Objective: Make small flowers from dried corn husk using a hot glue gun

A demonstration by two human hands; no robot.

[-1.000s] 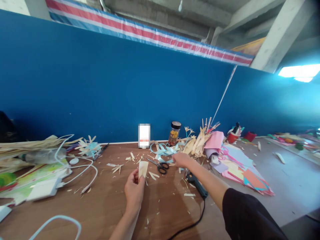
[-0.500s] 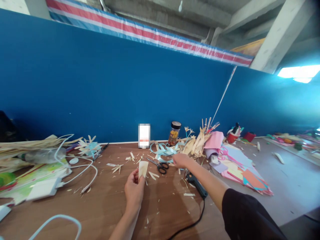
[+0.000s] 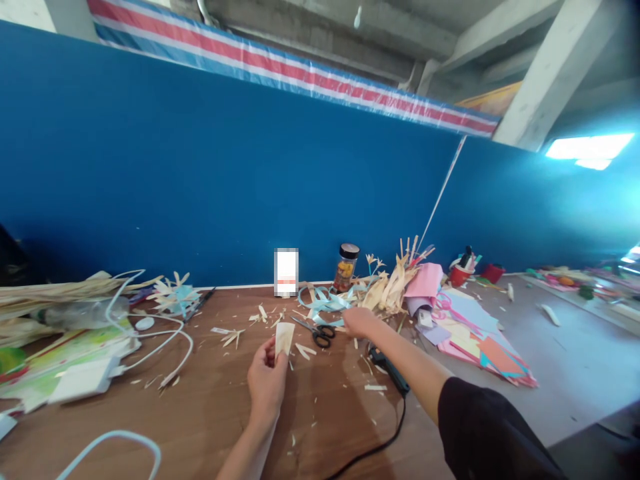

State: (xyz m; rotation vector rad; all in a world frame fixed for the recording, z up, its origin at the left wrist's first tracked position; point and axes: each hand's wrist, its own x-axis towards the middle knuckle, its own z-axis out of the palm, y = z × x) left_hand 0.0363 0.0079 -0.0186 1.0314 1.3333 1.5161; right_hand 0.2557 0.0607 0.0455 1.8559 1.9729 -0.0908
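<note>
A pale, flat piece of dried corn husk (image 3: 285, 339) stands upright between the thumb and fingers of my left hand (image 3: 268, 377), low over the brown table. My right hand (image 3: 358, 323) reaches to the back, at the near edge of a tangle of light blue ribbon (image 3: 323, 301) and in front of a bundle of dried husks (image 3: 393, 293). Its fingertips are hidden, so I cannot tell whether it grips anything. Scissors with black handles (image 3: 323, 335) lie between my hands. Under my right forearm lies a black glue gun (image 3: 393, 371) with its cord running toward me.
A lidded jar (image 3: 346, 270) and a blurred-out white upright object (image 3: 287, 273) stand by the blue partition (image 3: 250, 167). Coloured paper (image 3: 475, 333) and a red cup (image 3: 460, 273) are on the right. White cables (image 3: 187, 343), a plastic bottle (image 3: 83, 312) and a husk flower (image 3: 175, 293) lie left.
The view has shifted slightly. My left hand still holds the husk piece, and my right hand stays by the ribbon and husks.
</note>
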